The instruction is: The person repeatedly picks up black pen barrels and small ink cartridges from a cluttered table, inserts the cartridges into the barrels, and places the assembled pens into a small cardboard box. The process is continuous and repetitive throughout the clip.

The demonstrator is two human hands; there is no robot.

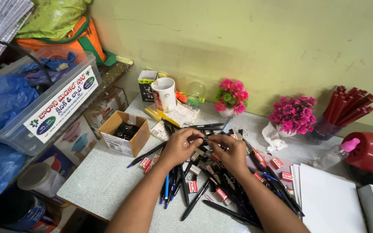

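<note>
Hands: left hand and right hand met fingertip to fingertip above a pile of pens, both pinched on one dark pen held level between them. Pile: black and blue pens mixed with small red-and-white erasers, spread across the speckled counter. Left of pile: open cardboard box. Behind: white mug, two pink flower pots.

Pale speckled desk against a green wall, heap of black and blue pens with small red-and-white erasers, open cardboard box, white mug, two pots of pink flowers, white paper stack.
</note>
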